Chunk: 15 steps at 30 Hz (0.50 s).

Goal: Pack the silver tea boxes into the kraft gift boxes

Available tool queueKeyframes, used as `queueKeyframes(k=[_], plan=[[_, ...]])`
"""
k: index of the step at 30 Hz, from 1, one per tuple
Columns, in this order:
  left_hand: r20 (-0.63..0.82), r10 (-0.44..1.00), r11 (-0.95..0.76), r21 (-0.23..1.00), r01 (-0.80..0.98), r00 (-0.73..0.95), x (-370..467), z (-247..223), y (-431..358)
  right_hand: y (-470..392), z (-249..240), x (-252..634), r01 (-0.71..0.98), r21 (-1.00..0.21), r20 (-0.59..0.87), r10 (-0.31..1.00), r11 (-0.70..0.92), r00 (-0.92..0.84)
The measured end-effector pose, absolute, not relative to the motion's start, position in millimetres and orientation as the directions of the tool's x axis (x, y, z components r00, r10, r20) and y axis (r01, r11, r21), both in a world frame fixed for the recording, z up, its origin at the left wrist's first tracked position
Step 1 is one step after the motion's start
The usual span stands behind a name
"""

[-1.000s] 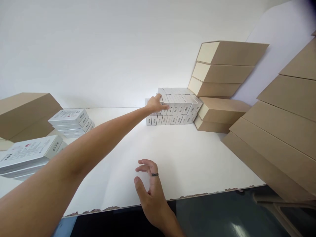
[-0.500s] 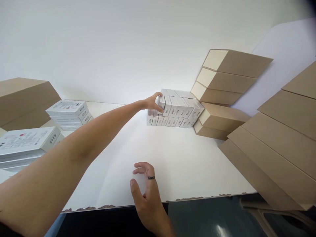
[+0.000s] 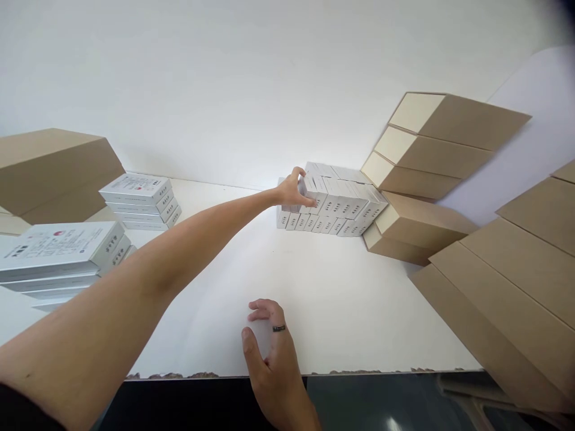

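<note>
Two tiers of small white boxes [image 3: 344, 200] with dark printing on their ends stand against the wall. My left hand [image 3: 294, 189] reaches out to the left end of the upper tier. Its thumb and fingers are closed around a white box [image 3: 318, 190] there, which sits against its neighbours; the palm side is partly hidden. Near the table's front edge my right hand [image 3: 276, 353], with a dark ring on one finger, hangs open and curved, holding nothing.
Flat white printed boxes are stacked at the left, one stack [image 3: 139, 194] behind another [image 3: 63, 251]. Brown cartons [image 3: 449, 137] are piled beyond the small boxes, and more cartons [image 3: 507, 299] line the right. A brown carton [image 3: 54, 173] stands back left. The white table [image 3: 359, 299] has a chipped front edge.
The view has shifted, so the scene sits further right. My left hand has moved right along the upper tier, and the tilted box it held now stands against the others. My right hand stays open.
</note>
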State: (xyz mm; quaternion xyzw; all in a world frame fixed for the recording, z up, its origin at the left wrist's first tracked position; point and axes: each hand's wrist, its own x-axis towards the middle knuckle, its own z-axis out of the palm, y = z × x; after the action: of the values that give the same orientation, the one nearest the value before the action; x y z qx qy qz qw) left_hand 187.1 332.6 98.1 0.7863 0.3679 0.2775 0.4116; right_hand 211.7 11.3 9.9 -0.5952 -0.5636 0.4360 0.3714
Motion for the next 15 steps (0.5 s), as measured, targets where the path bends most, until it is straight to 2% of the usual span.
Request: queueKeyframes(k=[4, 7, 11, 15], plan=[[0.145, 0.821, -0.370, 0.872, 0.322, 0.552, 167.1, 102.9, 334.9, 11.4, 6.4, 211.5, 0.336, -0.939, -0.073, 0.997, -0.070, 0.004], [0.167, 0.875, -0.343, 0.876, 0.338, 0.455, 136.4, 101.9, 339.6, 12.2, 6.8, 210.9, 0.339, -0.937, -0.089, 0.996, -0.084, -0.001], [0.107, 0.929, -0.259, 0.871, 0.418, 0.353, 98.0, 88.5, 337.9, 13.0, 8.6, 210.2, 0.326, -0.941, -0.088, 0.996, -0.084, 0.003], [0.012, 0.900, -0.220, 0.875, 0.431, 0.436, 89.3, 84.9, 324.3, 11.8, 9.1, 211.1, 0.324, -0.942, -0.101, 0.995, -0.088, -0.023]])
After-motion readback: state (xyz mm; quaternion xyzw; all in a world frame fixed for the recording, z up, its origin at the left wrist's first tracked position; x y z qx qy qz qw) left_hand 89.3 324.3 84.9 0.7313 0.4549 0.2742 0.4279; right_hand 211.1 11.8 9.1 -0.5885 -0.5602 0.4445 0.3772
